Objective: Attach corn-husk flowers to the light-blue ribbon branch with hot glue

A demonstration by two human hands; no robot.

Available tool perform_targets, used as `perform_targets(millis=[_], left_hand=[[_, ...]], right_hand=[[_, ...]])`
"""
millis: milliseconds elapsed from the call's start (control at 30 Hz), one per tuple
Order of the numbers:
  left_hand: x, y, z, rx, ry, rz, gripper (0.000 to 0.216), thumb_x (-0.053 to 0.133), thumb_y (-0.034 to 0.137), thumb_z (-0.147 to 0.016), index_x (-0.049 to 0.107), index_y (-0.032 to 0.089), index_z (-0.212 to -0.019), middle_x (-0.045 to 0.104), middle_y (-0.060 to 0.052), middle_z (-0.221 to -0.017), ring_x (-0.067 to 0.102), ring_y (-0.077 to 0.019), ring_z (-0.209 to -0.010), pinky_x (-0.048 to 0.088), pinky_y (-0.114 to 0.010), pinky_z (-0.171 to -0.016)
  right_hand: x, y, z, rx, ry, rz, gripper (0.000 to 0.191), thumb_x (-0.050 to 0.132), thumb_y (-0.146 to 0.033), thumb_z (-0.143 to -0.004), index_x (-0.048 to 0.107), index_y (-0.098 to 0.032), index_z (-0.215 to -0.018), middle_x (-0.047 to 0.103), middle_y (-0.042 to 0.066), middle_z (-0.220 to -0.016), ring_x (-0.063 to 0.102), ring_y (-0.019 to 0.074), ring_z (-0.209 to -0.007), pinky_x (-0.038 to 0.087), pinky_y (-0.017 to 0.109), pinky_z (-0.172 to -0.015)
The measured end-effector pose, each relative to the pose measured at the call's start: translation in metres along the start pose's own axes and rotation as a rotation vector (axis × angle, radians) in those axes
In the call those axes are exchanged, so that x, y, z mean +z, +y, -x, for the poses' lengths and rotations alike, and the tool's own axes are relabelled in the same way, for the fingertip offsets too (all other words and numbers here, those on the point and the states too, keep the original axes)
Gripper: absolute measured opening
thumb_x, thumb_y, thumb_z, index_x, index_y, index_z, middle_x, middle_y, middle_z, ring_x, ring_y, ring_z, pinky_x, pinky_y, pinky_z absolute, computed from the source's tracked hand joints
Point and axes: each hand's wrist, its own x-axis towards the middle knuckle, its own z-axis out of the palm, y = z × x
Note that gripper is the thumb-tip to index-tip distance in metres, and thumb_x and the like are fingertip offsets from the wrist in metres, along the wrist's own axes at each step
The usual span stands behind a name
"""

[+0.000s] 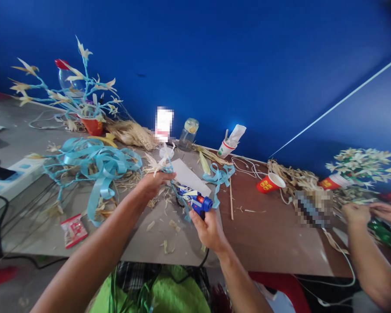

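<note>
My left hand [154, 182] is closed on a small cream husk flower [157, 164] wrapped with light blue ribbon, held above the table. My right hand [208, 228] grips a blue hot glue gun [198, 202], its nozzle pointing left toward the flower's stem. A strand of blue ribbon [179, 198] hangs from the flower down past the gun. The gun's black cord runs off the table's front edge.
A heap of light blue ribbon [94, 163] lies to the left, and behind it a red pot with a ribbon-and-husk branch [93, 124]. A red paper cup [269, 183] lies tipped at right. Another person's hands [374, 215] work at far right. A power strip [13, 174] sits at left.
</note>
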Motion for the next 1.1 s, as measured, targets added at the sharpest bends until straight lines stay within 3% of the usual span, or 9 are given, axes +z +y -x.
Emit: perform_targets(millis=[633,833,1100], left_hand=[[-0.0015,-0.0038,-0.0029,0.022,-0.048,0.006,0.031,0.08,0.026,-0.042,0.069,0.016,-0.069,0.07,-0.005,-0.076,0.06,-0.0206,-0.075,0.04,-0.033,-0.073],[-0.0032,-0.0065,-0.0059,0.029,-0.038,-0.002,0.028,0.079,0.025,-0.043,0.068,0.015,-0.067,0.068,-0.004,-0.074,0.059,-0.019,-0.071,0.04,-0.032,-0.071],[-0.0015,-0.0048,-0.0037,0.021,-0.031,-0.016,0.032,0.079,0.027,-0.04,0.069,0.015,-0.068,0.07,-0.006,-0.077,0.059,-0.0208,-0.075,0.04,-0.032,-0.072]], right_hand=[[-0.0022,0.0017,0.0018,0.026,-0.022,-0.023,0.032,0.049,-0.029,-0.085,0.058,-0.014,-0.112,0.067,0.011,-0.098,0.063,0.0235,-0.09,0.05,0.038,-0.085],[-0.0034,0.0005,0.0016,-0.009,-0.015,-0.026,0.034,0.048,-0.028,-0.086,0.055,-0.014,-0.117,0.064,0.013,-0.111,0.06,0.0246,-0.104,0.047,0.039,-0.092],[-0.0052,-0.0045,0.0007,0.003,-0.01,-0.044,0.034,0.048,-0.028,-0.087,0.055,-0.017,-0.118,0.066,0.011,-0.106,0.061,0.0237,-0.1,0.049,0.038,-0.089]])
